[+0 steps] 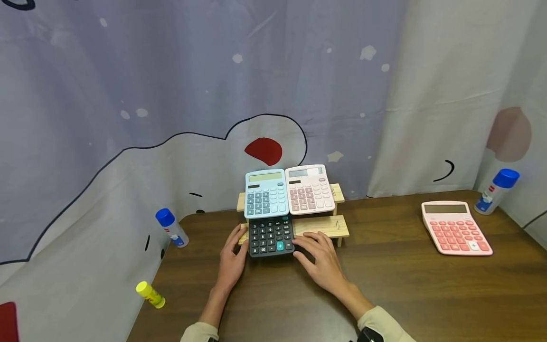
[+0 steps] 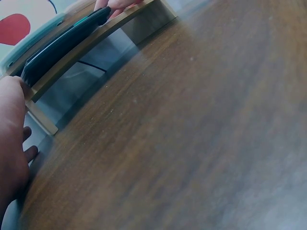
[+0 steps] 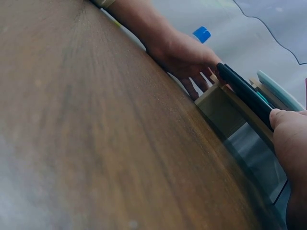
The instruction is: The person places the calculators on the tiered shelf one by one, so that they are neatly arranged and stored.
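A black calculator (image 1: 271, 237) with a turquoise plus key leans on the lower step of a small two-tier wooden stand (image 1: 318, 226). My left hand (image 1: 232, 261) holds its left edge, and my right hand (image 1: 322, 266) grips the lower right corner, thumb in front. In the left wrist view the dark calculator (image 2: 62, 50) tilts back along the step's front edge. The right wrist view shows my right thumb (image 3: 283, 117) against its near end. Side by side on the upper step lean a light blue calculator (image 1: 266, 194) and a white-and-pink calculator (image 1: 309, 190).
A pink calculator (image 1: 457, 228) lies on the brown table (image 1: 384, 270) at the right, beside a blue-capped glue stick (image 1: 495, 192). Another blue-capped glue stick (image 1: 172, 228) and a yellow glue stick (image 1: 150, 294) stand along the left edge. A patterned curtain (image 1: 171, 95) hangs behind.
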